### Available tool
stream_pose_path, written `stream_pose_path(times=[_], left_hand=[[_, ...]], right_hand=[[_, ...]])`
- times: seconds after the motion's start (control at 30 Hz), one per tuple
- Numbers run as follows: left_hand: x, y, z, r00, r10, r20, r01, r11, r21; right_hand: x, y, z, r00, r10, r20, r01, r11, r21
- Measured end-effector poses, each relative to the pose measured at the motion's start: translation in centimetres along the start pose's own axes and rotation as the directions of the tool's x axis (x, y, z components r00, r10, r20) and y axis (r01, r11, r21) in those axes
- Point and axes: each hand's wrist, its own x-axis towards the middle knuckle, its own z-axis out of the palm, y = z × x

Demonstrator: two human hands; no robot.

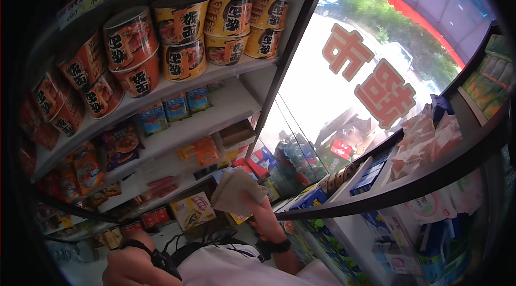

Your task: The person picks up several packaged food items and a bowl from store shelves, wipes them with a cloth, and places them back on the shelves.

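Observation:
My right hand (pixel 256 205) grips a folded beige cloth (pixel 238 190), raised in front of the lower shelves. A black band circles that wrist. Behind the cloth are a red box and other packs, partly covered by it. Low on the left, my left hand (pixel 141 237) is beside a small red box (pixel 131 227); its fingers are hidden, so whether it touches the box is unclear. A black strap and device (pixel 165 264) sit on the left wrist. Between the hands lies a yellow and white carton (pixel 193 210).
Stacked instant noodle tubs (pixel 183 38) fill the upper shelf (pixel 225 69). Blue packets (pixel 176 107) and snack bags (pixel 121 145) stand below. On the right, a dark-edged shelf (pixel 403 199) holds tissue packs (pixel 427 141). A glass pane with red lettering (pixel 385 94) faces outdoors.

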Motion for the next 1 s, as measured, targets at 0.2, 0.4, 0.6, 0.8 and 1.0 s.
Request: stream_pose_path(times=[0.2, 0.4, 0.6, 0.8, 1.0], left_hand=[[0.6, -1.5, 1.4, 0.967, 0.127, -0.220, -0.170, 0.968, -0.186], [1.5, -2.3, 1.9, 0.980, 0.079, -0.180, -0.115, 0.974, -0.197], [2.4, -8.9, 3.2, 0.819, 0.302, -0.488, -0.473, 0.837, -0.274], [9.4, -19.5, 5.2, 0.948, -0.071, -0.309, 0.055, 0.997, -0.061], [13.3, -29.2, 7.7, 0.830, 0.023, -0.557, 0.186, 0.931, 0.315]], right_hand=[[1.1, 0.1, -0.9, 0.995, -0.063, 0.080, 0.063, 0.998, -0.007], [2.3, 0.6, -1.9, 0.995, -0.068, 0.068, 0.070, 0.997, -0.027], [3.1, 0.4, -1.8, 0.985, -0.138, 0.102, 0.139, 0.990, 0.002], [1.9, -1.5, -1.2, 0.994, -0.095, 0.055, 0.091, 0.994, 0.063], [2.4, -0.2, -2.0, 0.978, -0.186, 0.093, 0.185, 0.983, 0.020]])
